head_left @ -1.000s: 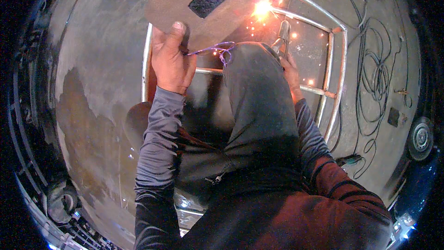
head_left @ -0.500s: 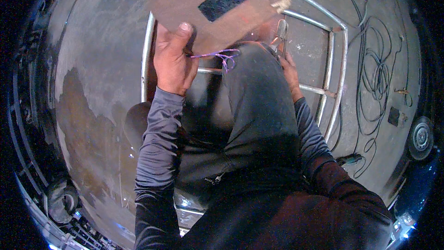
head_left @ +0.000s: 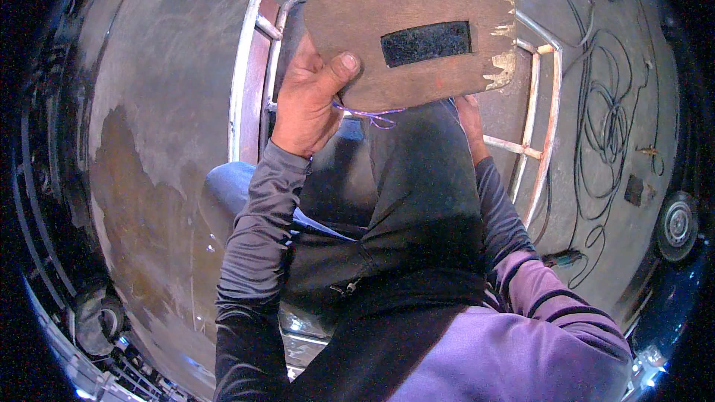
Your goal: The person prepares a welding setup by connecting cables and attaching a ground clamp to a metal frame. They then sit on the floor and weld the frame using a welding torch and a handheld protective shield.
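Note:
My left hand (head_left: 313, 100) grips a wooden hand-held welding shield (head_left: 439, 78) by its near left edge, thumb on top. The board has a dark rectangular window (head_left: 426, 43) and a chipped right edge. A thin purple cord (head_left: 372, 114) hangs at its lower edge by my wrist. Behind the shield, my right hand (head_left: 469, 123) shows only in part beside my knee; its fingers are covered. The welding electrode holder seen in it earlier is hidden now. Beneath lies a frame of welded metal tubes (head_left: 551, 104). A bright spot glows at the shield's top edge.
Loops of dark cable (head_left: 607, 126) lie on the concrete floor to the right. A wheel (head_left: 678, 223) stands at the far right, near a small dark square piece (head_left: 634, 189). A brownish wet-looking patch (head_left: 141, 223) marks the floor at left.
My left hand has moved the shield right and turned it level, so it now covers the right hand's fingers and the electrode holder. Bright bluish-purple light now falls on my clothes and the frame.

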`<action>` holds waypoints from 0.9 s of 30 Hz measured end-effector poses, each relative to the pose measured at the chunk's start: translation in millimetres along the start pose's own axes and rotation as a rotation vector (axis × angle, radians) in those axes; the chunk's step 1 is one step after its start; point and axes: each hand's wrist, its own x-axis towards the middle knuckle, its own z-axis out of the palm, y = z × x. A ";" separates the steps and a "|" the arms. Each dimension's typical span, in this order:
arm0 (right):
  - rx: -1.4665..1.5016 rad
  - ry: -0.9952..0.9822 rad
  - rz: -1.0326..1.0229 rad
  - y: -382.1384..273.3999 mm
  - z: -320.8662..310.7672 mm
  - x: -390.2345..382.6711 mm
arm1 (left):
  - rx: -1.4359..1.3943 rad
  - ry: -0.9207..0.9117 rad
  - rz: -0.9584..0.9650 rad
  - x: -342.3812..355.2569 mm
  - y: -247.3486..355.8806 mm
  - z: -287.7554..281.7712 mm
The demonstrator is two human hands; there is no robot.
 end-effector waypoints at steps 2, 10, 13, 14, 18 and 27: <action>0.140 0.014 0.121 1.9 -0.5 1.2 | -0.015 -0.003 -0.007 0.6 -0.8 -0.8; -0.702 0.013 -0.407 26.4 -9.3 4.2 | 0.018 -0.010 -0.001 1.6 -3.7 -0.9; 0.019 -0.015 -0.217 24.8 -3.7 2.7 | 0.040 0.001 0.008 1.6 -1.6 0.3; 0.176 0.001 -0.133 21.4 -1.7 0.0 | 0.059 0.031 -0.011 1.8 -0.7 0.7; 0.356 -0.007 0.118 -3.5 -3.2 -8.5 | 0.000 0.094 0.012 5.7 13.7 -7.4; 0.355 0.067 0.155 -8.7 7.5 -4.6 | 0.047 0.324 0.238 9.9 24.1 -36.8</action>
